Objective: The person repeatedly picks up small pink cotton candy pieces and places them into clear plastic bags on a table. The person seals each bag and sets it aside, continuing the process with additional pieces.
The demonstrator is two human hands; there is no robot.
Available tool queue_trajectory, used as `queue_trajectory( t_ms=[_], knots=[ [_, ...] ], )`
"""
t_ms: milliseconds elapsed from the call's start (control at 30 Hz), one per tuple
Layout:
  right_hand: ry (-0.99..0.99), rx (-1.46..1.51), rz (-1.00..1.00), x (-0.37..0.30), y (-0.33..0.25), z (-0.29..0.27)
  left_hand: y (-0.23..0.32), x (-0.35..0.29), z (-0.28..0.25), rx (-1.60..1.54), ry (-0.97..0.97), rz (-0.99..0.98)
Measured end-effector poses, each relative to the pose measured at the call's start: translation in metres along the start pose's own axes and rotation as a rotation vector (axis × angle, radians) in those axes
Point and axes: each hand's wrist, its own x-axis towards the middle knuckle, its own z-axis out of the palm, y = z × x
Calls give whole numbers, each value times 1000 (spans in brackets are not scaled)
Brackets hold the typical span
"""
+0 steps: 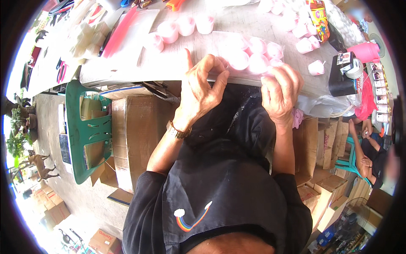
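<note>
While forearms point forward, hands curl inward.

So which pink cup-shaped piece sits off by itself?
The pink cup-shaped piece on the right of the table, just left of the black box; the rest sit in groups, while this one has no neighbour touching it.

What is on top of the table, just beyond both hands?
Pink cup-shaped pieces cluster beyond the left hand and right hand; four more stand farther left. The table beneath them is covered.
</note>
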Motion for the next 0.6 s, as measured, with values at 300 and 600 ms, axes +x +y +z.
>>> queue_trajectory(
  t_ms=[300,600],
  knots=[
    [16,155,187,-13,-1,-7,-4,1,0,11,-2,44],
    [-86,240,224,-19,13,-22,-6,11,-23,35,-234,2]
  ],
)
